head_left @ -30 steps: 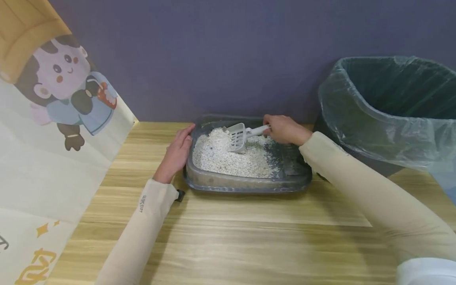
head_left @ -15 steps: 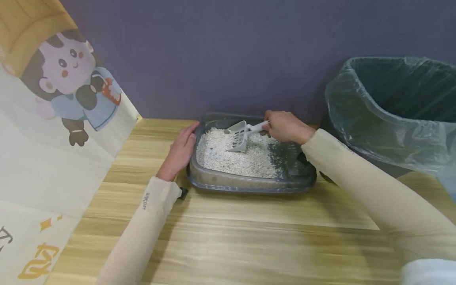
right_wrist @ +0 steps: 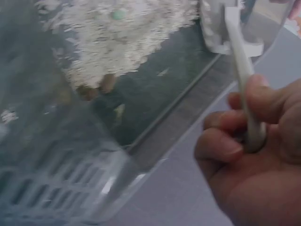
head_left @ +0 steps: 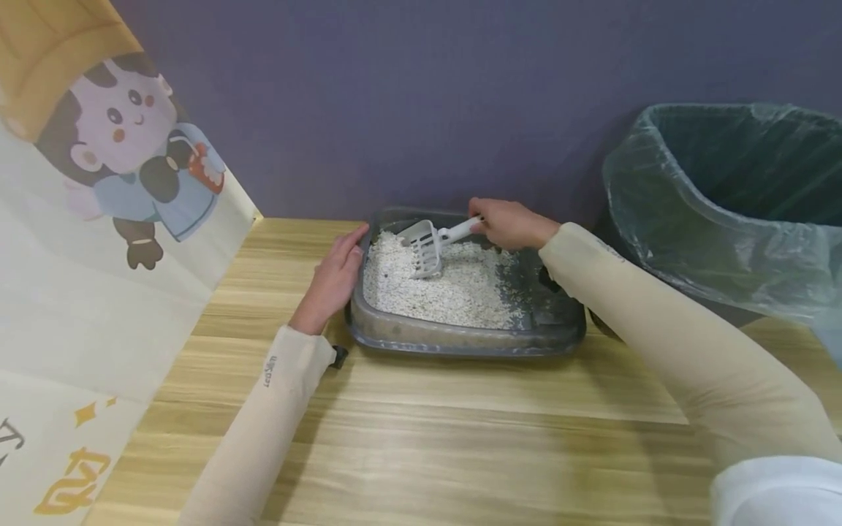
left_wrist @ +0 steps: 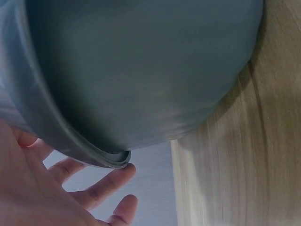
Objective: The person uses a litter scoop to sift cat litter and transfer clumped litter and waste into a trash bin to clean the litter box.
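Note:
A grey litter box (head_left: 454, 334) holds a bed of white granular litter (head_left: 447, 299). My right hand (head_left: 513, 223) grips the handle of a pale slotted litter scoop (head_left: 460, 230), whose head is at the back left of the litter. In the right wrist view, my right hand (right_wrist: 258, 150) has its fingers curled around the scoop handle (right_wrist: 241, 61). Two brown lumps (right_wrist: 107, 83) lie at the litter's edge there. My left hand (head_left: 332, 281) rests against the box's left rim. In the left wrist view, its fingers (left_wrist: 106, 186) extend loosely beside the rim.
A dark bin (head_left: 723, 168) lined with a clear plastic bag stands at the right. The box sits on a wood-grain table (head_left: 473, 438), close to a purple-grey wall (head_left: 395, 109). A white panel with a cartoon figure (head_left: 131, 146) borders the left side.
The right hand and the scoop have shifted left and slightly back across the litter. The left hand keeps its place on the box's rim.

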A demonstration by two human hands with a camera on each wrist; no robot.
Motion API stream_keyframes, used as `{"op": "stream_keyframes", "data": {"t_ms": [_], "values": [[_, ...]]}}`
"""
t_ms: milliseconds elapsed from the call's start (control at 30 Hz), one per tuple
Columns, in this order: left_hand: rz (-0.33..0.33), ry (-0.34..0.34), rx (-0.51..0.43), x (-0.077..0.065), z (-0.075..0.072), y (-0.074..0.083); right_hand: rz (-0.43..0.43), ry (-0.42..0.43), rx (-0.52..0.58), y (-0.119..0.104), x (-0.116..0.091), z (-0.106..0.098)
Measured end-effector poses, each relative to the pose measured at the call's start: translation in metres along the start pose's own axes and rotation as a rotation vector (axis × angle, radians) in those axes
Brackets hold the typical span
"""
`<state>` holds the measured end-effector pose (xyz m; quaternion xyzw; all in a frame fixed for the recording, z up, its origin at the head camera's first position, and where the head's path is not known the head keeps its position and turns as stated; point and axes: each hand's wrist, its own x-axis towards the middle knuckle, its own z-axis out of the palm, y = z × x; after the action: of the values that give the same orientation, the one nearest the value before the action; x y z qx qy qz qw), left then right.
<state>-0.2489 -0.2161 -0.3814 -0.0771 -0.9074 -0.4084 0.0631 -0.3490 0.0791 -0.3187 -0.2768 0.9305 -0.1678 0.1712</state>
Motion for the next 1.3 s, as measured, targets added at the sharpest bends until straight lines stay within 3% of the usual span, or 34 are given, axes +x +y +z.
{"op": "stream_keyframes", "data": {"t_ms": [200, 567, 733, 933, 1033, 1300], "values": [[0.000, 0.008, 0.002, 0.000, -0.001, -0.001, -0.034, -0.023, 0.000, 0.005, 0.000, 0.000], [-0.006, 0.003, 0.008, 0.000, 0.000, 0.003, 0.014, -0.071, -0.040, 0.008, -0.012, -0.025], [-0.007, 0.005, 0.012, 0.000, -0.001, 0.003, -0.006, -0.133, 0.023, 0.011, -0.006, -0.015], [-0.021, 0.000, 0.019, -0.001, -0.003, 0.001, -0.054, -0.360, 0.012, 0.007, 0.004, 0.008], [-0.019, 0.008, 0.018, -0.001, -0.003, 0.001, -0.086, -0.435, 0.010, 0.004, 0.006, 0.015], [-0.009, -0.002, 0.003, -0.001, -0.002, 0.001, -0.113, -0.413, 0.046, 0.009, 0.003, 0.018]]}}
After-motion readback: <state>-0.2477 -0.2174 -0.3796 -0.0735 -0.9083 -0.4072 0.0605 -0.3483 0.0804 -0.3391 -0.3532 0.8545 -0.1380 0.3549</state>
